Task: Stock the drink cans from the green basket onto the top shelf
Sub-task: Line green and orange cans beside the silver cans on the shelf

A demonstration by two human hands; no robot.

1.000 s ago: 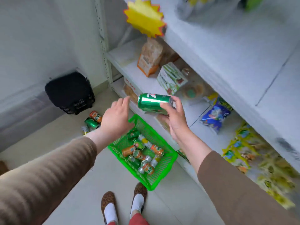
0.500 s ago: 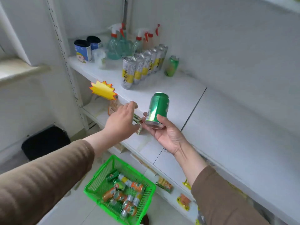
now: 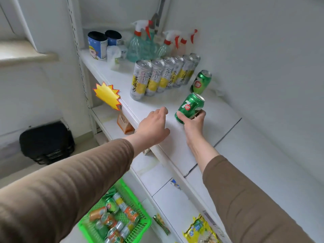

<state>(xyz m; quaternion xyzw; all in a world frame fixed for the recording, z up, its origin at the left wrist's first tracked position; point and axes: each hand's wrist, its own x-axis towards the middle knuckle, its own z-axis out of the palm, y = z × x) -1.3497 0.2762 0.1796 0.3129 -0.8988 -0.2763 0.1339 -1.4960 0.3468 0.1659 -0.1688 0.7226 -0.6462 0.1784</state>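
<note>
My right hand (image 3: 193, 126) grips a green 7up can (image 3: 190, 107) by its lower end, tilted, just above the white top shelf (image 3: 175, 144). My left hand (image 3: 154, 125) hovers over the shelf's front edge with loose fingers and holds nothing. On the shelf behind stand a row of several tall silver-and-yellow cans (image 3: 163, 76) and one green can (image 3: 201, 82). Down on the floor, the green basket (image 3: 140, 227) holds several orange and green cans.
Spray bottles (image 3: 145, 42) and two blue-and-black tubs (image 3: 97, 44) stand at the shelf's back left. A yellow starburst tag (image 3: 107, 95) hangs on the shelf edge. Lower shelves carry snack packets (image 3: 198, 230). A black case (image 3: 46, 142) sits on the floor, left.
My right hand has carried the green can up from beside the lower shelves to just above the top shelf, close to the standing cans. My left hand rose along with it.
</note>
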